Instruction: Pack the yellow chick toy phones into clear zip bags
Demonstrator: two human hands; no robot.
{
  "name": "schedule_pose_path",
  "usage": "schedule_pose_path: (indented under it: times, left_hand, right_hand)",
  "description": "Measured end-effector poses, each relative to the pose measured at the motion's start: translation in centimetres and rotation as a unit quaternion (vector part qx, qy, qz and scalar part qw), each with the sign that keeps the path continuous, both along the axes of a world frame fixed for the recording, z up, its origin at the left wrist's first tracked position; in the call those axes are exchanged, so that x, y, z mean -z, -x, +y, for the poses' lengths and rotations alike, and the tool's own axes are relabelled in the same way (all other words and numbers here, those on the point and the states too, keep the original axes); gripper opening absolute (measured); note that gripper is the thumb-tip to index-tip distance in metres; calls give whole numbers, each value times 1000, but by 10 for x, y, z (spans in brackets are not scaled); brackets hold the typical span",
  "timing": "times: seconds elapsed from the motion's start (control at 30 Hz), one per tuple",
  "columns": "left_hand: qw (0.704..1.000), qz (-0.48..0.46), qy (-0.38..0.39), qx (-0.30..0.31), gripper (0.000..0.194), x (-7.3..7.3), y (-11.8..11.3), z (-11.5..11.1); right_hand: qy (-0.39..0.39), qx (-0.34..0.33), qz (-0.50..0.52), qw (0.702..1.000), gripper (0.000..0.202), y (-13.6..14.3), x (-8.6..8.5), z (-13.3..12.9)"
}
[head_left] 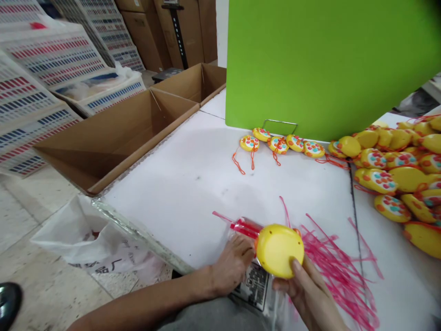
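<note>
A yellow oval toy [279, 251] with its plain side facing up is held in my right hand [303, 285], the thumb on its lower edge. Just left of it, my left hand [234, 264] has its fingers curled at a clear plastic bag [253, 287] with black print. Whether those fingers grip the bag is hidden. Red-pink strips [246, 226] lie at the bag's upper end, beside the toy. Loose pink strips [334, 266] are heaped to the right of my right hand.
Several yellow toys with orange cords [278, 145] lie before a green board [310, 64]; many more [406, 179] are piled at right. Open cardboard boxes [120, 138] line the white table's [172, 193] left edge. Plastic crates [62, 50] and a white bag [103, 243] stand beyond.
</note>
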State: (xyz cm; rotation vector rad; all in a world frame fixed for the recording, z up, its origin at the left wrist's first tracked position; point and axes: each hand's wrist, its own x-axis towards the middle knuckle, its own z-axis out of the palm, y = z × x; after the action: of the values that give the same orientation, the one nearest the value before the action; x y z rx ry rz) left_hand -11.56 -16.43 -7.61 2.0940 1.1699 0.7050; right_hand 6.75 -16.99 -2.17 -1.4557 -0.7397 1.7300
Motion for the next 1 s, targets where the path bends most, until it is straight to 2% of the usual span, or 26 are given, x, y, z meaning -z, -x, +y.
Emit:
schedule_pose_path:
  times: [0.07, 0.17, 0.23, 0.3, 0.37, 0.43, 0.53, 0.63, 0.73, 0.8, 0.87, 0.93, 1.0]
  left_hand:
    - [999, 30, -25, 31, 27, -8, 0, -2]
    - [998, 31, -35, 38, 30, -23, 6, -6]
    - [1000, -6, -18, 18, 27, -35, 15, -7]
    - [997, -64, 6, -49, 22, -46, 25, -5]
    - [977, -126, 58, -164, 17, -53, 35, 1]
    - [944, -170, 147, -241, 18, -54, 39, 8]
    - [928, -182, 247, -211, 17, -47, 35, 18]
    - [928, -195, 253, -192, 19, -40, 26, 22]
    - [907, -249, 285, -185, 20, -39, 20, 21]
    - [881, -280, 337, -177, 20, -40, 19, 21]
    - [859, -303, 376, -170, 20, -41, 20, 20]
    - [856, -309, 381, -162, 18, -42, 22, 21]
    - [871, -293, 367, -146, 19, -43, 25, 22]
  right_hand:
    - [-62, -28, -118, 991, 60, 11, 4, 6]
    - [-168, -128, -265, 941, 57, 16, 14, 8]
    - [-216, -154, -319, 910, 55, 13, 22, 4]
    - [-230, -160, -358, 891, 55, 7, 28, 0]
    - [-233, -170, -387, 876, 58, 2, 32, -4]
    - [-244, -195, -405, 859, 59, 1, 32, -5]
    - [-269, -219, -433, 832, 56, 4, 27, -3]
    - [-274, -275, -464, 796, 47, 7, 18, 2]
    - [-267, -384, -500, 729, 39, 8, 12, 7]
    - [-282, -422, -528, 681, 40, 10, 9, 12]
    - [-318, -402, -547, 662, 39, 15, 8, 16]
    - [-366, -341, -549, 670, 29, 24, 6, 22]
    - [-396, -280, -538, 689, 20, 35, 4, 26]
